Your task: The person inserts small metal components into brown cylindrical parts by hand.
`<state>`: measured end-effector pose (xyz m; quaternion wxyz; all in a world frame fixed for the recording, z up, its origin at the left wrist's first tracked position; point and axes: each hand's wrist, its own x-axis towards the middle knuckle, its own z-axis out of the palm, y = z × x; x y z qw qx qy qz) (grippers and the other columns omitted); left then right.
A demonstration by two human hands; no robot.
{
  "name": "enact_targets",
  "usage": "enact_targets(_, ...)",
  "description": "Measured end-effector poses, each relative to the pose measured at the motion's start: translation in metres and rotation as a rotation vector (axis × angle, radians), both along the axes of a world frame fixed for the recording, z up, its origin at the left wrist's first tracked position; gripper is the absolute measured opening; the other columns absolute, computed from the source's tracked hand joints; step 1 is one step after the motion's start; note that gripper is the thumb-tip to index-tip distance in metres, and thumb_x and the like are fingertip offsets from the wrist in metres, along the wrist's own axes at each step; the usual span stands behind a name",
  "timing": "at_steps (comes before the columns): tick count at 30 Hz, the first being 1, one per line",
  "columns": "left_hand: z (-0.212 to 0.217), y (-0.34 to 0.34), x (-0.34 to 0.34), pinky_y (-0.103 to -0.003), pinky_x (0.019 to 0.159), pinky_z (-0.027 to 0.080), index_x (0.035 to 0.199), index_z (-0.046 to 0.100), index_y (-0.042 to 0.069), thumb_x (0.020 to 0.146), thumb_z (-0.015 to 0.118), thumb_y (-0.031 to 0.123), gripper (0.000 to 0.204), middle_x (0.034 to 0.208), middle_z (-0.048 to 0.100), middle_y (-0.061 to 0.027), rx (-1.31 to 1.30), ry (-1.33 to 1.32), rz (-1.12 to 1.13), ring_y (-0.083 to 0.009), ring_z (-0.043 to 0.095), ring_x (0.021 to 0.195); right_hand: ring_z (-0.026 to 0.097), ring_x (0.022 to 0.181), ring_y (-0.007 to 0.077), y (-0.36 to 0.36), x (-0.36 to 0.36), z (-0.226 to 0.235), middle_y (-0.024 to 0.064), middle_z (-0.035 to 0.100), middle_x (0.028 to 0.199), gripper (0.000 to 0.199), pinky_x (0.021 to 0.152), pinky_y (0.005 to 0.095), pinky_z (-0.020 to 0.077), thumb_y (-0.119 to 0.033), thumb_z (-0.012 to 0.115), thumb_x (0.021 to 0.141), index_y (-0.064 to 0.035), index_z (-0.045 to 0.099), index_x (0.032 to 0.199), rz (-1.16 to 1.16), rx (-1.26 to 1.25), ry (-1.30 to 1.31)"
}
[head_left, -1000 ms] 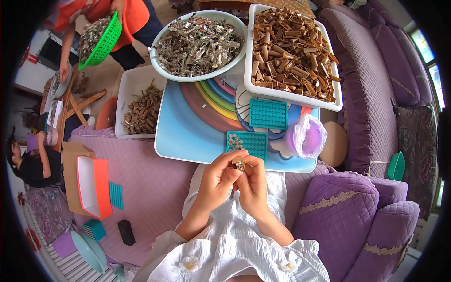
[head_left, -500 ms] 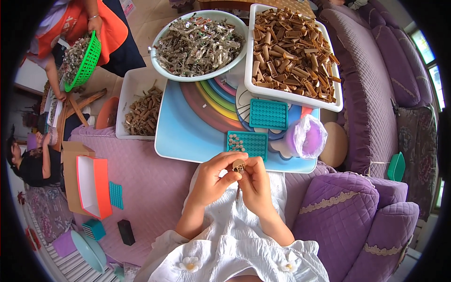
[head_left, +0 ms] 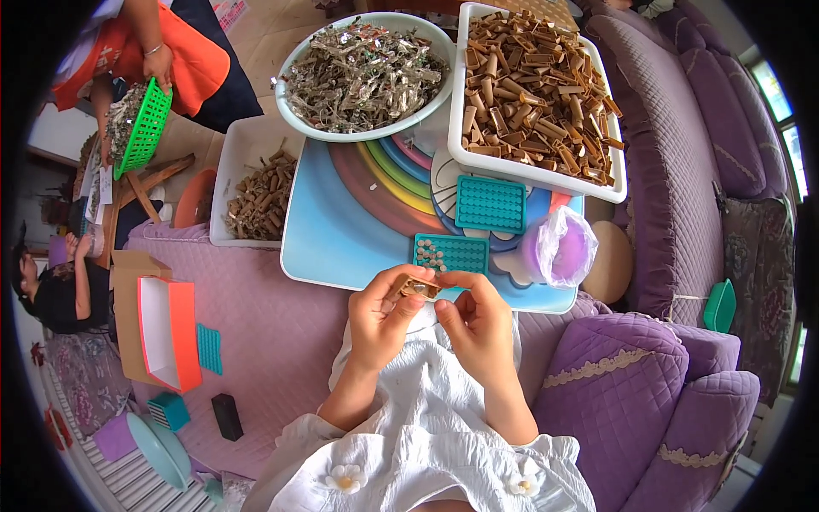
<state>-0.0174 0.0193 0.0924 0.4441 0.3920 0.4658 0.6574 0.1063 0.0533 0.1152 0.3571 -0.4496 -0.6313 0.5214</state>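
Note:
My left hand (head_left: 381,316) pinches a short brown plastic shell (head_left: 420,288), its hollow side with something shiny inside facing up. My right hand (head_left: 479,320) is close by on the right; its index fingertip is at the shell's end and its thumb stands apart below. I cannot tell whether that fingertip touches. Just beyond my hands lies a teal tray (head_left: 465,254) with rows of small cups, and several small round pieces (head_left: 429,253) are at its left end. Behind it a second teal tray (head_left: 490,205) rests on the rainbow-patterned table (head_left: 341,247).
A white bin (head_left: 621,175) heaped with brown shells and a pale basin (head_left: 290,115) of silvery scraps stand at the back. A white box (head_left: 223,192) holds more brown pieces. A bag-lined purple bin (head_left: 559,247) is right. Another person holds a green basket (head_left: 145,128).
The brown shell has turned from upright to lying sideways in my left hand. My right hand has moved slightly right. At the upper left, the other person's green basket has shifted a little.

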Motion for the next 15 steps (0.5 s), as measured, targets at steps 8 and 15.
enact_targets(8,0.010,-0.005,0.002,-0.019,0.051,0.044,0.100,0.051,-0.001,0.080,0.057,0.016,0.027,0.093,0.059,-0.0093,-0.109,-0.238,-0.025,-0.0104,0.056,0.076,0.040,0.053,0.0036,0.005,0.005,0.002,0.0050,0.054,0.085,0.023,0.046,0.0166,0.0334,0.006,0.056,0.073,0.0014,0.051,0.095,-0.006,0.147,0.019)
enact_targets(15,0.007,-0.001,0.020,-0.028,0.064,0.053,0.101,0.046,0.001,0.080,0.056,0.015,0.027,0.096,0.055,-0.0086,-0.054,-0.506,0.029,-0.0175,0.057,0.086,0.046,0.063,0.0071,0.005,0.005,-0.004,0.0061,0.053,0.087,0.027,0.057,0.0187,0.0380,0.009,0.050,0.075,0.0012,0.051,0.101,0.019,0.180,0.022)
